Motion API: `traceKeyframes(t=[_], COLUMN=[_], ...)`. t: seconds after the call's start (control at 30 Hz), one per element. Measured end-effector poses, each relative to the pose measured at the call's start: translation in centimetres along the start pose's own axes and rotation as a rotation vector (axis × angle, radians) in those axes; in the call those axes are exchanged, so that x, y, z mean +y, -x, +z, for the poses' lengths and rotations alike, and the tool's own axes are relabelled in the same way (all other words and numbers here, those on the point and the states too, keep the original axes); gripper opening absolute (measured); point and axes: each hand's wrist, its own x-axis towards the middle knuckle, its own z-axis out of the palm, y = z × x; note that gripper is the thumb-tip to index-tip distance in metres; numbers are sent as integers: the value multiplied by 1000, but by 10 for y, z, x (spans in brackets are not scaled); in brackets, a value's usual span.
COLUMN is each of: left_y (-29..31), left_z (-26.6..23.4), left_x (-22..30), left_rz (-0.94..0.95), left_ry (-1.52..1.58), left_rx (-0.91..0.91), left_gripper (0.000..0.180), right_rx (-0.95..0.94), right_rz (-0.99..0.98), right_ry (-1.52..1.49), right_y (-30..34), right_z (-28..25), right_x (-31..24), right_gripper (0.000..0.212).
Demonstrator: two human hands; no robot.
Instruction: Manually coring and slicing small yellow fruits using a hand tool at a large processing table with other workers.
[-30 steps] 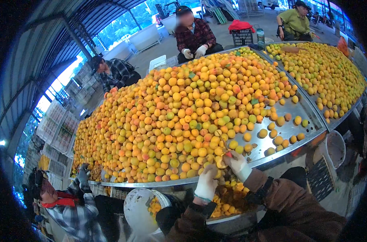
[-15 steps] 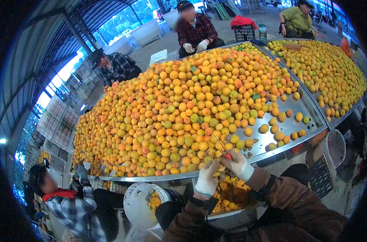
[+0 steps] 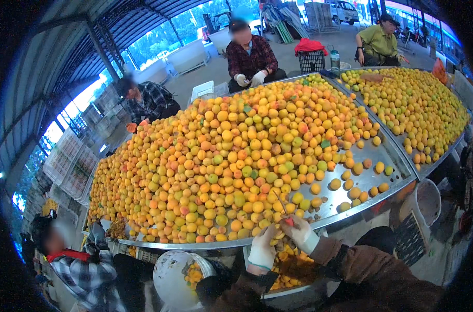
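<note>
My gloved left hand [image 3: 262,249] is closed at the near edge of a metal table, with its fingertips close to my right hand. What it grips is mostly hidden behind the fingers. In my gloved right hand [image 3: 302,234] is a knife [image 3: 289,222] with a red handle, its thin blade tilted up over the fruit. A large heap of orange-yellow apricots [image 3: 210,177], some greenish, lies in front of both hands. Beneath them, a container holds cut apricots [image 3: 288,260], partly covered by my hands and sleeves.
The table's raised metal rim [image 3: 195,245] runs just beyond my hands. To the left stands a white bucket [image 3: 169,278] with some fruit. A second fruit-covered table [image 3: 403,112] adjoins at right, near another bucket [image 3: 429,200]. Several people sit around the tables.
The whole scene sits a little lower near the hands as the view tilts. My hands stay close together, the right one still holding the knife.
</note>
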Motion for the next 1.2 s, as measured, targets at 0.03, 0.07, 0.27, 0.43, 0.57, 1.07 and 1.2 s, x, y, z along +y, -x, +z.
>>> traceKeyframes(t=[0.03,0.07,0.27,0.43,0.57,1.07,1.2], left_y=[0,-1,-4,-12,-12,-28,-26], left_z=[-1,-2,-13,-25,-23,-19,-19], left_x=[-3,-3,9,-4,-14,6,-2], left_rz=[28,52,41,-24,-34,6,-40], left_ry=[-14,-15,-74,-58,-36,33,130], left_rx=[7,14,42,-50,-67,-44,-59], left_gripper=[61,57,41,34,31,33,36], right_rx=[20,41,7,-63,-116,120,20], right_rz=[-4,-8,87,97,211,147,290], right_ry=[27,52,53,173,132,-150,-193], right_y=[2,4,3,-3,-5,-7,-8], right_z=[6,8,5,6,5,10,6], right_x=[-7,-10,-17,-29,-49,-20,-21], right_gripper=[31,30,33,34,36,33,32])
